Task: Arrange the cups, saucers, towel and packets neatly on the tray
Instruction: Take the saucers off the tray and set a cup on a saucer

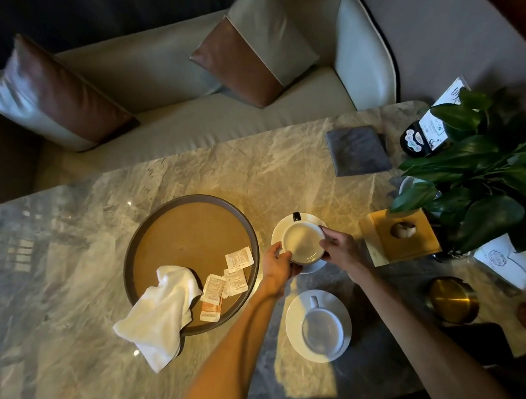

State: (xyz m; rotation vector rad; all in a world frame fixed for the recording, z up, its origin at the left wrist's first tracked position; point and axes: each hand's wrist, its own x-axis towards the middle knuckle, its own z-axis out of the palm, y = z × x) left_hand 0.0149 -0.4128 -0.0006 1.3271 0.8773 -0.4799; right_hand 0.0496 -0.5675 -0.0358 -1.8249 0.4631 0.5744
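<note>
A round brown tray (188,224) lies on the marble table. A crumpled white towel (160,308) hangs over its near-left rim, and several packets (227,281) are scattered on its near-right part. To the right of the tray, a white cup (303,242) sits on a white saucer (281,226). My left hand (279,265) grips their left side and my right hand (338,247) their right side. Nearer to me stands a second white cup (322,331) on its saucer (296,316), untouched.
A potted plant (485,163) fills the right side, with a wooden tissue box (403,235), cards and a gold container (452,301) around it. A grey coaster (357,151) lies at the far edge. A sofa with cushions stands beyond the table.
</note>
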